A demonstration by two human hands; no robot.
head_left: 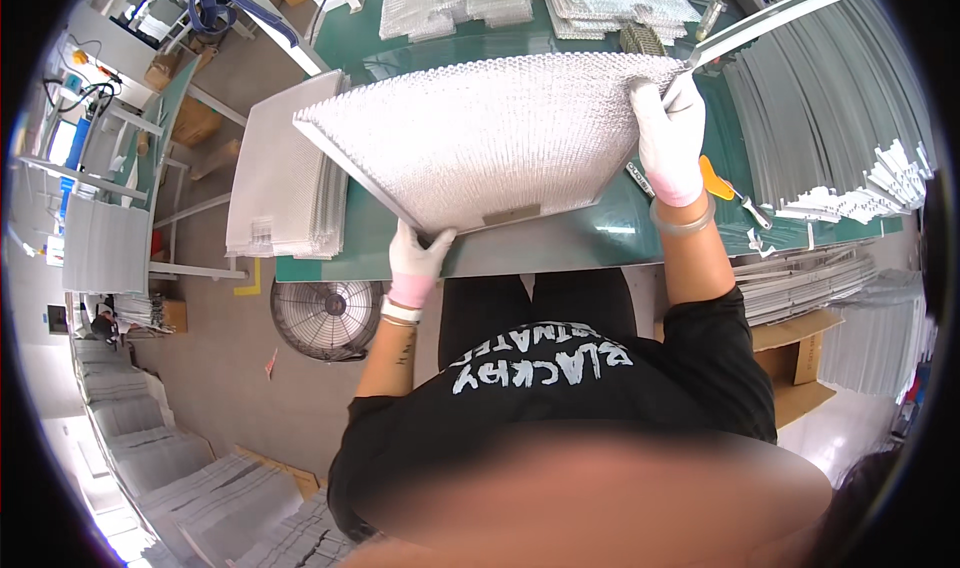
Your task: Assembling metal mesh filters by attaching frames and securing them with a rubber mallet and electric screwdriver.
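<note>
A silver metal mesh panel (480, 138) is held tilted above the green table (375, 238). Thin metal edging runs along its left and near sides. My left hand (415, 261), in a white glove, pinches the near edge close to the left corner, thumb on the mesh side. At the far right corner my gloved right hand (670, 143) is closed on the panel, its fingertips against the bent end of a long pale metal frame strip (780, 18). That strip reaches out to the upper right. The fingers behind the panel are hidden.
Mesh sheets (285, 168) are stacked at the left, with more mesh stacks (455, 3) at the back. Many grey strips (820, 98) lie piled on the right. An orange-handled tool (716, 181) rests near my right wrist. A floor fan (327, 320) stands below the table's left end.
</note>
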